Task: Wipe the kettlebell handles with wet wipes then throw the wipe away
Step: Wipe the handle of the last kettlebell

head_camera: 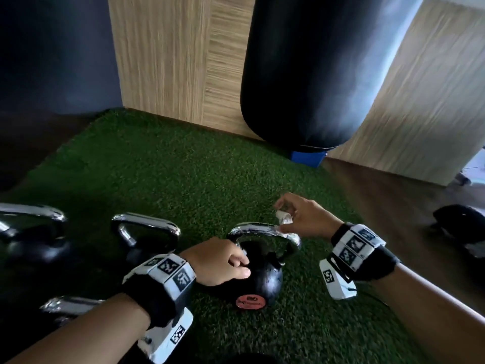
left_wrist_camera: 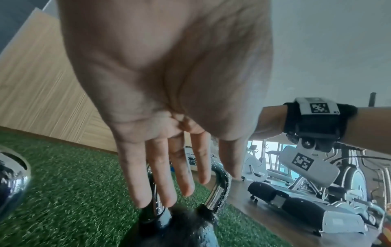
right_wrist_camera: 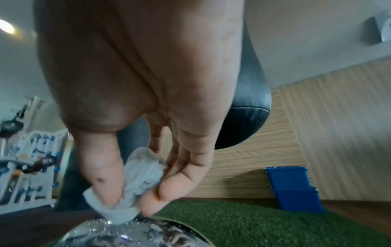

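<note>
A black kettlebell (head_camera: 266, 281) with a wet chrome handle (head_camera: 262, 228) stands on green turf in the middle of the head view. My right hand (head_camera: 282, 219) pinches a crumpled white wet wipe (head_camera: 284, 222) between thumb and fingers and presses it on the handle's top right end. The right wrist view shows the wipe (right_wrist_camera: 139, 177) against the droplet-covered handle (right_wrist_camera: 135, 234). My left hand (head_camera: 240, 264) rests against the kettlebell's left shoulder. In the left wrist view its fingers (left_wrist_camera: 165, 183) lie fairly straight beside the handle's leg (left_wrist_camera: 220, 187).
Three more chrome-handled kettlebells (head_camera: 147, 232) (head_camera: 31, 219) (head_camera: 70, 304) stand to the left. A black punching bag (head_camera: 315, 74) hangs ahead before a wooden wall, with a blue box (head_camera: 307, 157) under it. Wood floor and gym machines (left_wrist_camera: 317, 192) lie to the right.
</note>
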